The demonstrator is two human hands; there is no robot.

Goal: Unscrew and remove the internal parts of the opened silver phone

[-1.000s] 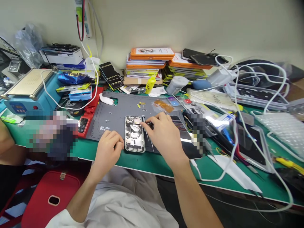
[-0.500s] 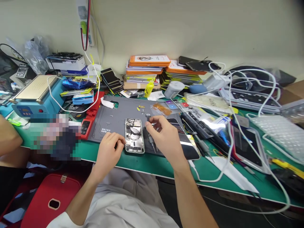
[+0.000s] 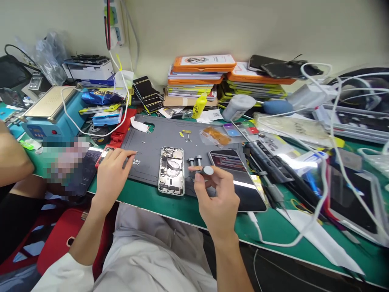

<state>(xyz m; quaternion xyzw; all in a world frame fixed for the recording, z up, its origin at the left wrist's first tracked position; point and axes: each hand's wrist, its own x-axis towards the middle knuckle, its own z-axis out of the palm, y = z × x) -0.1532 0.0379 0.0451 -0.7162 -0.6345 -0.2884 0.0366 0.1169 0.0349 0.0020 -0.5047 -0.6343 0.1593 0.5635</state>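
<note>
An opened phone (image 3: 171,171) lies face up with its inner parts bare, on the front edge of a dark grey work mat (image 3: 146,162). My right hand (image 3: 218,192) is to its right, fingers pinched round a small screwdriver (image 3: 208,170) whose round cap faces me. Two more screwdrivers (image 3: 195,159) stand just beyond those fingers. On the other side, my left hand (image 3: 114,172) reaches over the mat with its index finger stretched out. That fingertip is at a tiny metal piece (image 3: 138,152); whether it touches cannot be made out.
A dark-screened tablet or large phone (image 3: 238,178) lies right of my right hand. Cables, pen-like tools (image 3: 270,186) and a white cable (image 3: 288,243) crowd the right. Stacked boxes (image 3: 203,65) line the wall. A blue heating machine (image 3: 54,117) and another person's arm (image 3: 13,150) are left.
My left hand has moved left, away from the phone, toward the tiny metal piece. My right hand has lifted a screwdriver and turned its cap toward me. The view has shifted slightly.
</note>
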